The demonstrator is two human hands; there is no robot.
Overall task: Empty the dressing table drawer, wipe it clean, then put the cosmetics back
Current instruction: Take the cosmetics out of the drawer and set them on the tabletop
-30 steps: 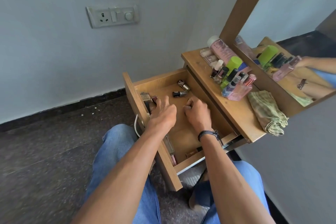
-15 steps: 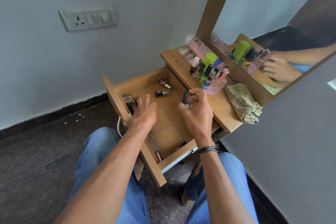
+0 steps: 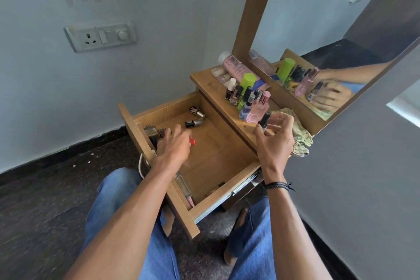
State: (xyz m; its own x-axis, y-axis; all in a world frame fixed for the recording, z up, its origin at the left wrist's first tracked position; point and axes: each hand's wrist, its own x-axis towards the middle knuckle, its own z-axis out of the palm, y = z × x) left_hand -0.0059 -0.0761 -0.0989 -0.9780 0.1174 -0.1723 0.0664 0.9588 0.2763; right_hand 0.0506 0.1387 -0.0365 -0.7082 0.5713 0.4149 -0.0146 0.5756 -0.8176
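1. Knees in blue jeans (image 3: 136,223) sit close under the pulled-out wooden drawer (image 3: 223,196). The lower corner of its front panel reaches down between them.
2. A clear glass tube with a pink end (image 3: 184,186) lies in the near corner along the front panel. The left forearm covers its upper part.
3. The left hand (image 3: 173,146) is inside the drawer by the front panel. Its fingers curl round a small red-tipped item (image 3: 192,142), of which only the tip shows.
4. The drawer's wooden floor shows between the two hands.
5. Metallic pieces (image 3: 150,130) crowd the far left corner, half hidden by fingers and hard to make out.
6. Two dark-capped nail polish bottles (image 3: 194,123) lie on their sides near the drawer's back wall.
7. The right hand (image 3: 275,143) is over the front edge of the wooden worktop (image 3: 209,79). It pinches a small black-capped bottle (image 3: 264,120) upright, just beside a pink perfume bottle (image 3: 258,109).
8. Behind that hand, a green checked cloth (image 3: 302,141) is partly covered.
9. Standing bottles crowd the worktop up to the wood-framed mirror (image 3: 256,7).
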